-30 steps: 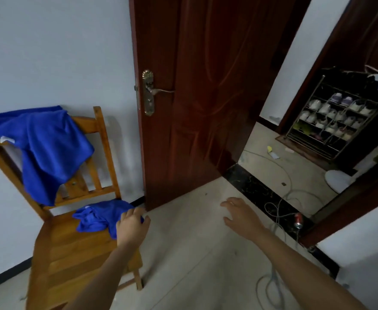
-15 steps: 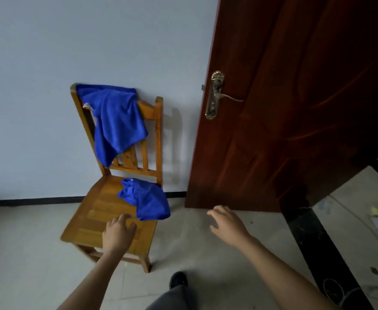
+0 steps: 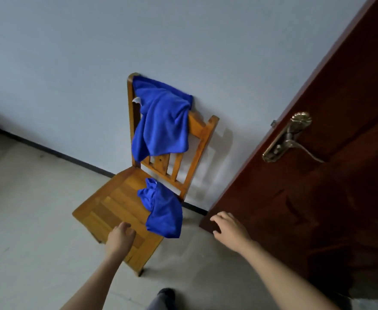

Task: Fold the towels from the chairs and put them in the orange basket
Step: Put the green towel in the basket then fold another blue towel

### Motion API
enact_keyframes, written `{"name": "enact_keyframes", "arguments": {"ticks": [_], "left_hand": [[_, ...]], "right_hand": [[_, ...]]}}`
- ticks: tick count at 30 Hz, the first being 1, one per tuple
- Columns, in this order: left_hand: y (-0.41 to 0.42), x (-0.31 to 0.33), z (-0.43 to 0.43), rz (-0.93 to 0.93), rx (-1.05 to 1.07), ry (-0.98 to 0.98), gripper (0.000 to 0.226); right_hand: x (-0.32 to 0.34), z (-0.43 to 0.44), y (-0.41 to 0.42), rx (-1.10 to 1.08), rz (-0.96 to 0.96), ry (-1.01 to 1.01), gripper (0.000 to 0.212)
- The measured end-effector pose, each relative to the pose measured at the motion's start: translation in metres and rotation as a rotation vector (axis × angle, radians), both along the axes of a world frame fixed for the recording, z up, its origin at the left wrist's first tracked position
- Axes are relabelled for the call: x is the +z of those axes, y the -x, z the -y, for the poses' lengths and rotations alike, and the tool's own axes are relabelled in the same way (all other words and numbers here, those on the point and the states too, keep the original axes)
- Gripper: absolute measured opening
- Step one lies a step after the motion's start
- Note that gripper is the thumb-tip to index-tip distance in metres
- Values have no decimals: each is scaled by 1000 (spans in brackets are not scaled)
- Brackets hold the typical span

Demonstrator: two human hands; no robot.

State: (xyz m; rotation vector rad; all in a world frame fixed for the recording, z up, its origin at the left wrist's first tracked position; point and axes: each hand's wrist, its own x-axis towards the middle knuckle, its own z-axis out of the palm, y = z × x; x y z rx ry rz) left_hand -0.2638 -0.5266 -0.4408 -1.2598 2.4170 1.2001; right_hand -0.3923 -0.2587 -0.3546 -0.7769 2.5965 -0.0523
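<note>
A wooden chair [image 3: 114, 209] stands on the floor [image 3: 38, 220] with its back to a pale wall [image 3: 71, 63]. The upper towel [image 3: 161, 121], blue, hangs crumpled over the top rail, covering the left part of the back and draping down over the slats. The lower towel [image 3: 163, 211], also blue, lies bunched at the right rear of the seat, one end spilling over the seat's right edge.

The left hand [image 3: 121, 238] is over the front of the seat, near the lower towel but apart from it. Its grip is loose, fingers lightly curved, holding nothing. Whether it touches the wood cannot be told.

The right hand [image 3: 230, 229] hovers near the bottom corner of a dark red door [image 3: 328, 198], grip open, fingers spread and empty. A brass handle [image 3: 290, 139] sits on the door.
</note>
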Motion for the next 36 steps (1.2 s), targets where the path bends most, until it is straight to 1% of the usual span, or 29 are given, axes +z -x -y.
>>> {"name": "enact_keyframes", "arguments": {"ticks": [3,7,12,16,18,21,23,26,30,33,36], "left_hand": [[1,3,1,-8,102,0,33],[0,2,-8,6,240,-58,34],[12,-1,-19,14,450,-74,33],[33,-17,-43,60,633,-122,29],[39,-27,-55,77,681,-139,25],[47,-42,-77,116,750,-199,23],[45,-46,-87,111,771,-228,24],[48,-62,-81,124,802,-252,24],[74,-92,-64,132,801,-277,27],[102,-125,-53,78,762,-317,33],[127,-162,-41,25,679,-295,46]], "right_hand": [[-15,29,17,124,68,-28,44],[-41,64,49,260,142,-36,42],[-74,95,82,328,279,-15,37],[-110,105,118,413,341,-64,38],[-124,111,130,390,375,-61,38],[-148,119,143,272,452,-62,35],[-152,119,143,222,476,-57,34],[-171,130,143,218,505,-39,34],[-200,147,143,222,507,-36,36],[-225,155,144,201,479,-3,43],[-253,161,147,208,439,-4,52]]}}
